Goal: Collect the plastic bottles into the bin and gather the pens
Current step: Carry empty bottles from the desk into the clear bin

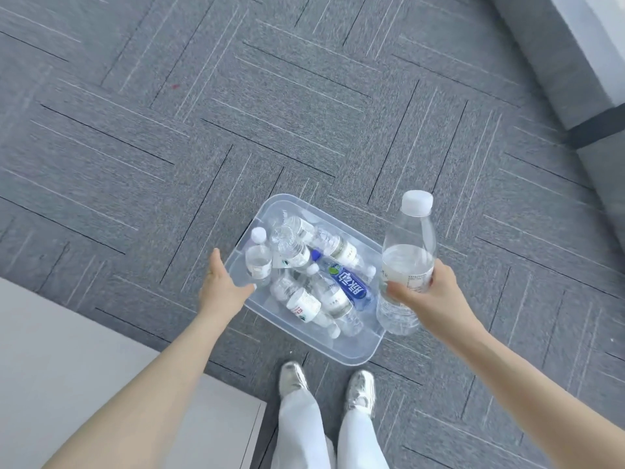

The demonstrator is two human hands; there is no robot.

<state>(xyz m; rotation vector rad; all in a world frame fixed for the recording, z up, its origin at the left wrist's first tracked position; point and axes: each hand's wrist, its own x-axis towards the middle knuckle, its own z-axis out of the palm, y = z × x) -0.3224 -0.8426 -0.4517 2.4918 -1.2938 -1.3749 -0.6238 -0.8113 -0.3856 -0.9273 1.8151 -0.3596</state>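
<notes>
A clear plastic bin (351,350) stands on the grey carpet in front of my feet. Several plastic bottles lie in it, among them a blue-labelled bottle (348,286) and a small upright bottle (258,257) at its left side. My right hand (429,299) grips a clear water bottle (407,262) with a white cap, partly filled, held upright above the bin's right edge. My left hand (221,286) hovers over the bin's left edge, fingers together and nothing in it. No pens are in view.
A light grey table surface (84,367) fills the lower left corner. A grey and white wall base or furniture edge (581,62) runs along the upper right. My white trousers and silver shoes (294,380) stand just behind the bin.
</notes>
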